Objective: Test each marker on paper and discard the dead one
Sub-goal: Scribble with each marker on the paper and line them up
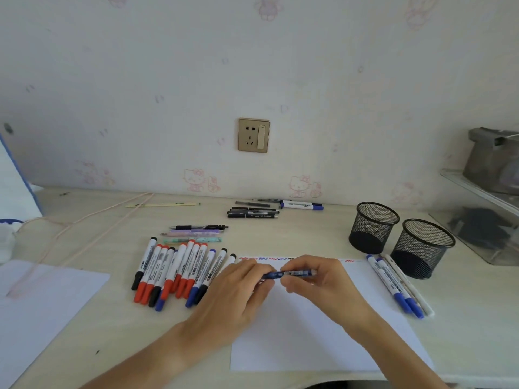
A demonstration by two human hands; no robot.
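Note:
A blue marker [289, 274] lies level between both my hands, just above a white sheet of paper [314, 332]. My left hand [241, 290] grips its left end, which the fingers hide. My right hand [314, 279] pinches its barrel near the middle. Red, blue and black scribbles [269, 259] run along the sheet's far edge. A row of several red, blue and black markers [174, 273] lies left of the sheet. Blue markers and a white one [398, 287] lie beside its right edge.
Two black mesh pen cups [373, 228] [422, 248] stand at the right. Pens [196, 233] and dark pens [252, 213] with a blue marker [302, 205] lie farther back. A second white sheet [42, 310] is at the left, near a pink cord [84, 220]. A clear shelf [483, 209] stands far right.

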